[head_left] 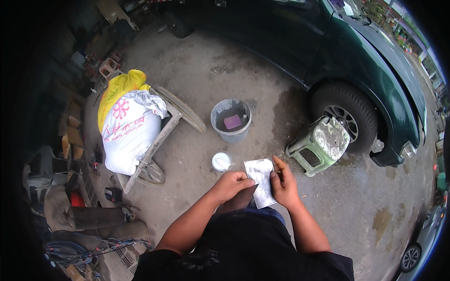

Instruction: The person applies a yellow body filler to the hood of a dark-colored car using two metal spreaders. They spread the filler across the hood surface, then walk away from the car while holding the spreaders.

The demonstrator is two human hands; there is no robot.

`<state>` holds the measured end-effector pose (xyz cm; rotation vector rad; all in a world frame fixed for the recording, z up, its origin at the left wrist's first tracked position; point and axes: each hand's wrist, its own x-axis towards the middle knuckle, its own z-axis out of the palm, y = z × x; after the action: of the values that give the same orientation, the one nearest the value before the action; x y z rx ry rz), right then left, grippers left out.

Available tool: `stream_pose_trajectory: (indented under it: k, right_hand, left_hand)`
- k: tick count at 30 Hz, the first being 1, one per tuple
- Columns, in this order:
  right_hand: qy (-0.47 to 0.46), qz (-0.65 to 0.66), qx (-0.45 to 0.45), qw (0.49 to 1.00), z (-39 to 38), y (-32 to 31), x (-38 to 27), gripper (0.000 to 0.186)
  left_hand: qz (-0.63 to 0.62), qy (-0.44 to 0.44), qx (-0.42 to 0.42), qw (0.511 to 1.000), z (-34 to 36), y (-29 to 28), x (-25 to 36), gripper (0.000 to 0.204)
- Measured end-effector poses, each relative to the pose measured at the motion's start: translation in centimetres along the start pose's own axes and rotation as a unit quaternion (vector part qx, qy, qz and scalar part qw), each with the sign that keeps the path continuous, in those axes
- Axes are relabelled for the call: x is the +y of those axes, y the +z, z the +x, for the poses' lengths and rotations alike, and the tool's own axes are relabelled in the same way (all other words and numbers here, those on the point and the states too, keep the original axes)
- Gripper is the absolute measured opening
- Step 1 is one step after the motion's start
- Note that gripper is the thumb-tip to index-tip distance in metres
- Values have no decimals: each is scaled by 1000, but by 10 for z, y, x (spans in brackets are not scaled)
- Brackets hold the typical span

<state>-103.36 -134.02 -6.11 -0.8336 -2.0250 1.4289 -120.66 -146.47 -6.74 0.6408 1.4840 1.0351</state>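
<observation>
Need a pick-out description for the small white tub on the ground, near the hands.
Start at the dark green car and drop to the grey bucket on the concrete beside its front wheel. Just below the bucket, toward the person, sits the white tub, left of the pale board in the hands. It is round, white and far smaller than the bucket.

The left hand [229,185] hides the dark blade's [240,200] handle.

stained concrete floor [197,70], dark green car [328,42] parked w/ green stool [321,145] nearby, daylight.
</observation>
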Motion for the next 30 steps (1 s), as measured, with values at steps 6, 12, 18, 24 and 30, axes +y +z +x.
stream_pose_trajectory:
  k: [6, 12, 18, 24, 30]
  right_hand:
    - [-47, -71, -86, 993, -13, -34, 20, 51]
    - [-102, -20, -189, 976, -5, -50, 21, 61]
    - [-104, -53, -183, 976, -11, -55, 20, 56]
    - [-71, 14, -192, 979, -15, -57, 26, 49]
    - [-16, 46, -141, 989, -12, -74, 44, 48]
  left_hand:
    - [-77, 18, 107, 991, 30, -13, 8, 26]
    - [-33, 77, 52, 995, 28, -6, 14, 22]
    - [91, 71, -70, 991, 46, 13, -2, 8]
    - [89, 34, -34, 995, 38, 20, -2, 6]
    - [115, 9, -50, 992, 39, 8, -26, 10]
